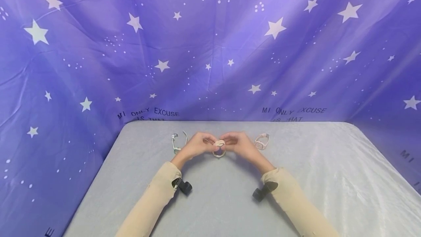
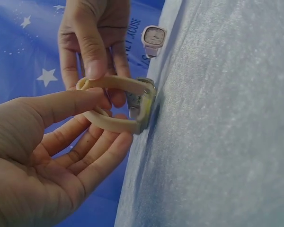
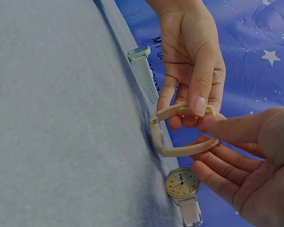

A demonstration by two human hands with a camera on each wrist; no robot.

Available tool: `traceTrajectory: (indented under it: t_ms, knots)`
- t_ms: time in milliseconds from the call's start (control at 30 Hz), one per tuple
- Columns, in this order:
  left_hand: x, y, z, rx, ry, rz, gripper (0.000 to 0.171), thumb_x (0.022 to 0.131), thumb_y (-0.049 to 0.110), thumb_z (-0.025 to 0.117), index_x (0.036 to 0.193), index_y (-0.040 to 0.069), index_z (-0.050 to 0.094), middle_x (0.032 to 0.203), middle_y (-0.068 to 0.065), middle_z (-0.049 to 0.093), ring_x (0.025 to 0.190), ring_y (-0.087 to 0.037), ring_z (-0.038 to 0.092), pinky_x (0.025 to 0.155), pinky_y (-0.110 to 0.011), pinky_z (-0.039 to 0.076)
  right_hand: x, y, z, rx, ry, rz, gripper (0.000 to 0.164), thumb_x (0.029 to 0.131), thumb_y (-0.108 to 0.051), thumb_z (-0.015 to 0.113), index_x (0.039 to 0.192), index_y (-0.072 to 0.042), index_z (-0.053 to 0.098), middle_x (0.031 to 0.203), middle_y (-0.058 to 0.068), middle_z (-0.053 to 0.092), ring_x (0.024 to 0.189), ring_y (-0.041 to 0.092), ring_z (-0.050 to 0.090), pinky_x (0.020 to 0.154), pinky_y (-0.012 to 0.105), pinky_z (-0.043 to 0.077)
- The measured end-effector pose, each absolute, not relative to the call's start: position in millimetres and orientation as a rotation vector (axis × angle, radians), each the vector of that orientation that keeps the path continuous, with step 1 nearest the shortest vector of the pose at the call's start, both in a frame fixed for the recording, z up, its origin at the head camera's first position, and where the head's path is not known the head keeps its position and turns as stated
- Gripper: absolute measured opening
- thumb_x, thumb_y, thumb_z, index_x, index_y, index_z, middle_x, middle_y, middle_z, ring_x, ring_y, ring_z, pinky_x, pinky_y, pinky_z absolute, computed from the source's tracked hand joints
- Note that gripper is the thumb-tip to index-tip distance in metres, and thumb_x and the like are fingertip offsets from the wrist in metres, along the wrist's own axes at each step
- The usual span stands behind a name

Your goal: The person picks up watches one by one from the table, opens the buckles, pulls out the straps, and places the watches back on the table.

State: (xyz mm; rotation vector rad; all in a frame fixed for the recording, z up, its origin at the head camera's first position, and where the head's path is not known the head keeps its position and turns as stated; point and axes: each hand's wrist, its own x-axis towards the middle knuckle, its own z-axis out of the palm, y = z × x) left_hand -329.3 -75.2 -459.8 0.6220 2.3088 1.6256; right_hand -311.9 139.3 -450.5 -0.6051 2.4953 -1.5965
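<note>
While in both grips (image 1: pixel 198 144) (image 1: pixel 241 144), beige strap (image 3: pixel 182 150)

1 beige watch (image 2: pixel 146 112), band (image 2: pixel 116 125) bent into a loop, between fingers (image 2: pixel 106 163).

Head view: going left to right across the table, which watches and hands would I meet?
Green-cased watch → left hand → held beige watch → right hand → pale pink watch.

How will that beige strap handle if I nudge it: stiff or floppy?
The beige strap likely flexes but springs back: its sides curve into an open loop without sagging. It is probably light too: the left hand and right hand simply pinch it.
</note>
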Motion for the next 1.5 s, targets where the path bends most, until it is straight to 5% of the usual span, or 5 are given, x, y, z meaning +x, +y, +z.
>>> traceTrajectory:
  t_ms: [300,1067,1500]
  knots:
    - [-325.1,-70.1,-457.6,0.691,2.469,1.501,0.022,0.081,0.007,0.082,0.101,0.000,0.076,0.095,-0.014,0.076,0.081,-0.011,0.066,0.077,-0.024,0.057,-309.3,135.5,-452.1,-0.922,2.818,-1.370,0.024,0.085,-0.004,0.077,0.108,0.002,0.075,0.107,0.018,0.077,0.096,0.031,0.075,0.088,0.042,0.063]
    - [-327.1,-70.0,-458.1,0.683,2.606,1.412,0.018,0.083,0.013,0.084,0.099,0.008,0.079,0.094,-0.007,0.079,0.082,-0.015,0.073,0.080,-0.027,0.060,-308.8,134.4,-448.5,-0.778,2.850,-1.409,0.006,0.088,-0.004,0.075,0.094,-0.003,0.075,0.093,0.011,0.078,0.089,0.026,0.075,0.087,0.041,0.062]
    - [-325.4,-68.8,-455.2,0.755,2.583,1.442,0.014,0.085,0.008,0.081,0.097,0.002,0.078,0.091,-0.013,0.078,0.081,-0.015,0.073,0.077,-0.024,0.060,-306.4,134.1,-446.8,-0.867,2.838,-1.343,0.022,0.089,-0.005,0.075,0.110,-0.001,0.074,0.110,0.016,0.077,0.103,0.033,0.074,0.094,0.044,0.061]
